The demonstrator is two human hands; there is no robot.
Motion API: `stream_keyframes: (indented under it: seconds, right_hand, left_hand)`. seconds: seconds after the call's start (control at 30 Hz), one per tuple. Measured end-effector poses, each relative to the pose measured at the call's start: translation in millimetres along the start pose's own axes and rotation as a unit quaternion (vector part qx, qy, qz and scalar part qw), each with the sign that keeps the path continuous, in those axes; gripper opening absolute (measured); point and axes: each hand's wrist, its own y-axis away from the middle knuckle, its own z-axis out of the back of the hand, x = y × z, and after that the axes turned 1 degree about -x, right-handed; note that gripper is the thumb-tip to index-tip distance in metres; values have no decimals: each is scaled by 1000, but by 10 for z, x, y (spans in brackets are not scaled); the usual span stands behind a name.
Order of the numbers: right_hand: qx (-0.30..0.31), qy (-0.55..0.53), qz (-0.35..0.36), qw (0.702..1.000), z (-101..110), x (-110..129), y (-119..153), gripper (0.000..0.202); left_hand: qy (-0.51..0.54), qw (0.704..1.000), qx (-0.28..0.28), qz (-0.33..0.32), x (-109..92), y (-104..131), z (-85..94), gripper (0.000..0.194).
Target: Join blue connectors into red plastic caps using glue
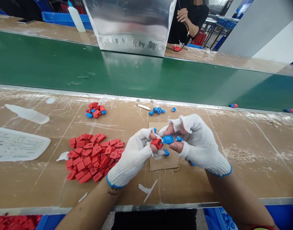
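My left hand [134, 153], in a white fingerless glove, pinches a red piece [157, 143] between thumb and fingertips. My right hand [196, 140], gloved the same way, grips a blue piece [168, 139] whose left end meets the red one. Under both hands lies a cardboard square [161, 164]. Small blue bits [166, 152] are around the hands. Left of my left hand spreads a large pile of red pieces [93, 156]. A smaller mixed heap of red and blue pieces [96, 110] sits behind it.
Several blue bits [158, 110] and a white pen-like tool [143, 106] lie near the green belt [127, 73]. Red-blue pieces [233, 105] rest at the belt's right edge. Beyond stand a metal panel [132, 25], a white bottle [76, 18] and a person [188, 20].
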Motion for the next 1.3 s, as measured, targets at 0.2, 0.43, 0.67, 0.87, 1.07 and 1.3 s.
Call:
stream_keyframes:
  seconds: [0.2, 0.43, 0.67, 0.87, 1.07, 1.3]
  right_hand:
    - [9, -27, 4, 1000, -32, -23, 16, 34]
    - [1, 69, 36, 997, -31, -83, 26, 37]
    - [9, 171, 76, 982, -37, 19, -50, 27]
    - [51, 217, 56, 973, -39, 110, -95, 17]
    - [59, 221, 6, 974, -77, 76, -66, 10]
    - [141, 206, 114, 962, -185, 78, -105, 19]
  left_hand:
    - [-4, 999, -15, -52, -46, 6, 9, 29]
    - [-25, 996, -19, -84, -11, -6, 14, 30]
    - [-62, 994, -32, -89, -12, 0, 39, 24]
    - [-122, 983, -31, -130, -15, 32, 24, 23]
    - [-225, 954, -35, -193, -63, 84, 64, 17]
    - [-333, 936, 52, -101, -158, 179, 54, 54]
